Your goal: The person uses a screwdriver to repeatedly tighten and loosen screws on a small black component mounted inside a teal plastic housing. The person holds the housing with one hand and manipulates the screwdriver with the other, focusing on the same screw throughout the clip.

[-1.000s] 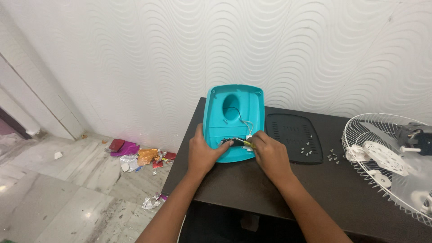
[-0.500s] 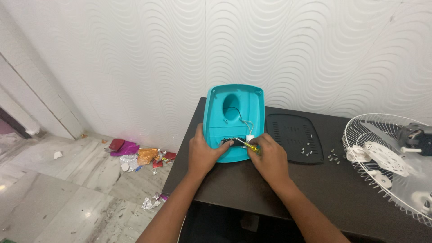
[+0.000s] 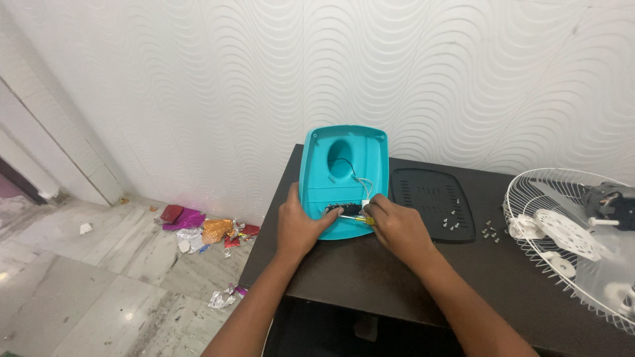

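Nearest the camera, both forearms reached forward over the dark counter (image 3: pixel 370 277). The left hand (image 3: pixel 299 225) lay curled against the near left edge of the turquoise fan base (image 3: pixel 344 178), fingers pressed on its rim and gripping it steady. The right hand (image 3: pixel 395 228) was closed around a small screwdriver (image 3: pixel 354 219) with a yellow handle, its tip pointing left into the dark recess at the near end of the fan base. Thin wires (image 3: pixel 357 180) ran from the oval hollow of the fan base to that recess. Just right of the fan base lay a black vented cover plate (image 3: pixel 430 198) with small screws (image 3: pixel 452 223) on it, then the white wire fan guard (image 3: pixel 575 244). Beyond the fan base stood the white wavy wall (image 3: pixel 331 73).
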